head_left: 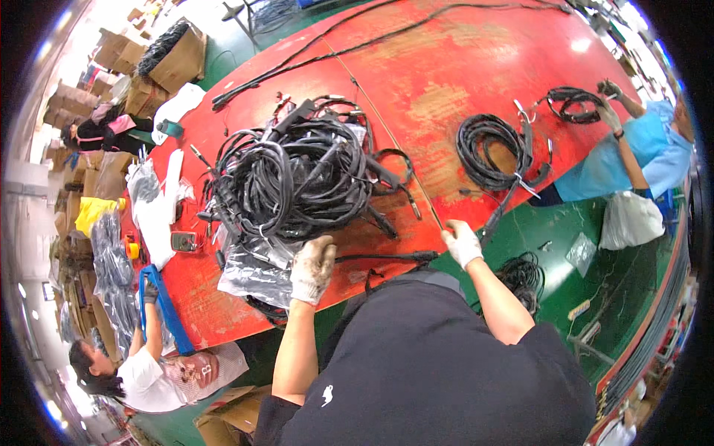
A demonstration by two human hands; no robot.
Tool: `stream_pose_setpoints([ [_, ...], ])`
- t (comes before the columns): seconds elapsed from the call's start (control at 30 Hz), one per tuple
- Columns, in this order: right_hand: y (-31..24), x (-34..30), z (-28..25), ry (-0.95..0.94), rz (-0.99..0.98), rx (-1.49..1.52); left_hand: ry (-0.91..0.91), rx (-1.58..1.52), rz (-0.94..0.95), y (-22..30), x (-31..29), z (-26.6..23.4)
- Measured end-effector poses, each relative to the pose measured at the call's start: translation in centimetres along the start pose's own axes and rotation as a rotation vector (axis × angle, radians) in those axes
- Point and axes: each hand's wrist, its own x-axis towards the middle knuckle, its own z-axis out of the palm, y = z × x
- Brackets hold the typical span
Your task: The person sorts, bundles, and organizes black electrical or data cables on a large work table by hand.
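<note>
My left hand (313, 269), in a soiled white knit glove, is at the near edge of the red table with fingers curled. A black cable (383, 258) with a thick connector end runs right from beside its fingers, and the hand appears closed on it. My right hand (462, 245), gloved too, is at the table edge just past that connector. Its fingers are bent together; what they hold, if anything, is hidden. Ahead of my left hand lies a big tangled heap of black cables (290, 175). A clear plastic bag (256, 273) lies beside that hand.
A coiled black cable (487, 152) lies on the red table (401, 82) to the right. A person in blue (625, 160) handles another coil (571, 105). At left, another person (156, 379) reaches to a blue frame (167, 316). More cables (524, 279) lie on the green floor.
</note>
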Motion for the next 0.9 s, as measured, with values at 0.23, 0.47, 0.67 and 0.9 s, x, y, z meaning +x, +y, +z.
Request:
stream_pose_setpoints([
  [0.23,5.7,2.6,-1.9,0.23,0.065,0.042,-0.103,0.052,-0.008,-0.5,-1.4,1.5],
  [0.47,4.8,2.7,-4.1,0.242,0.13,0.088,-0.212,0.014,-0.1,0.7,-1.9,3.8],
  [0.67,4.6,2.6,-1.7,0.17,0.14,0.149,-0.276,0.001,-0.095,0.8,-1.3,4.5],
  [0.9,5.2,1.5,-2.1,0.151,0.194,0.206,-0.325,-0.01,0.004,0.2,-1.0,5.1],
])
